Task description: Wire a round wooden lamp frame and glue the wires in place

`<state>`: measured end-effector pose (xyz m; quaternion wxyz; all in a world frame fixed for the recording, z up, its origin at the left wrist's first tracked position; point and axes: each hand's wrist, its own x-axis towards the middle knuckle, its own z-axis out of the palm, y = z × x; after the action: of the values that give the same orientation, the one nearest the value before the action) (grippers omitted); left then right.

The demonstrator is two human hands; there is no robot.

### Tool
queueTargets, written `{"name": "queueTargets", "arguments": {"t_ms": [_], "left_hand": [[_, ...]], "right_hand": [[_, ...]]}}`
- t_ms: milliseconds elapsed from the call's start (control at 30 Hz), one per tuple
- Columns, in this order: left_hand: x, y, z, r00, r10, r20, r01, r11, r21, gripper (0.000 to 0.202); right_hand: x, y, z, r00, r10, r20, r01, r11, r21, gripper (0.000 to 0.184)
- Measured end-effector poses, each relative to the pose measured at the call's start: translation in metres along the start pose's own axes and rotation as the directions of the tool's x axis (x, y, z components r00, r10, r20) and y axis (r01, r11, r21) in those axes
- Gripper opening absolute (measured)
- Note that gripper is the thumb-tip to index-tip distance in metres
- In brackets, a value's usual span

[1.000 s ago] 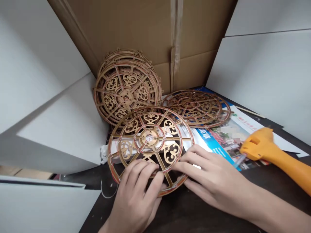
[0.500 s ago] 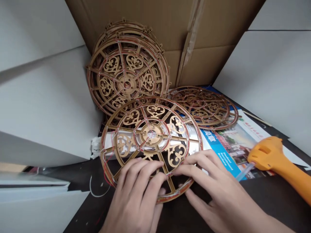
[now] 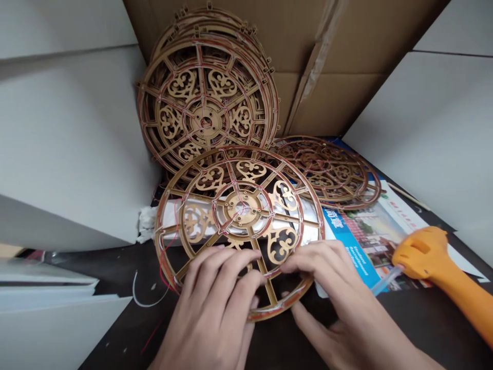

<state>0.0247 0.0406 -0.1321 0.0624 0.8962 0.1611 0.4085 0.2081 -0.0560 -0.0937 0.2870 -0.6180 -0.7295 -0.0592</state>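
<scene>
A round, gold-coloured openwork wheel frame [image 3: 251, 203] leans toward me, with scroll ornaments between its spokes. Thin red wire and whitish glue run along its rings and hub. My left hand [image 3: 215, 308] is closed over the lower rim, fingers curled near the bottom spoke. On the lower right edge, my right hand [image 3: 339, 293] grips the rim, its thumb below and its fingers bent at the inner ring. The fingertips partly hide what they press on. Loose red wire [image 3: 164, 262] hangs at the frame's left side.
Behind stands a stack of similar wheel frames [image 3: 208, 121] against cardboard [image 3: 346, 97]. More frames [image 3: 327, 169] lie at right, over a printed brochure [image 3: 358, 252]. An orange glue gun [image 3: 421, 252] with a clear glue stick rests at right. White panels [image 3: 77, 144] flank the dark table [image 3: 115, 329].
The view has shifted slightly. My right fingers have drawn back a little and bent more at the inner ring. Both hands keep hold of the wheel frame.
</scene>
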Motion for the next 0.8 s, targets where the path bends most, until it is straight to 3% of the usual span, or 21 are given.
{"name": "queueTargets", "arguments": {"t_ms": [200,800], "left_hand": [[-0.0005,-0.0025,0.0017,1.000,-0.005,-0.010,0.005,1.000,0.017,0.026],[-0.0031,-0.0090,-0.0005,0.999,0.035,0.003,-0.035,0.999,0.037,0.030]], "right_hand": [[-0.0047,0.0023,0.0023,0.997,0.050,-0.065,-0.050,0.999,0.010,0.035],[-0.0025,0.0068,0.0022,1.000,0.013,-0.008,-0.012,0.997,0.071,0.039]]}}
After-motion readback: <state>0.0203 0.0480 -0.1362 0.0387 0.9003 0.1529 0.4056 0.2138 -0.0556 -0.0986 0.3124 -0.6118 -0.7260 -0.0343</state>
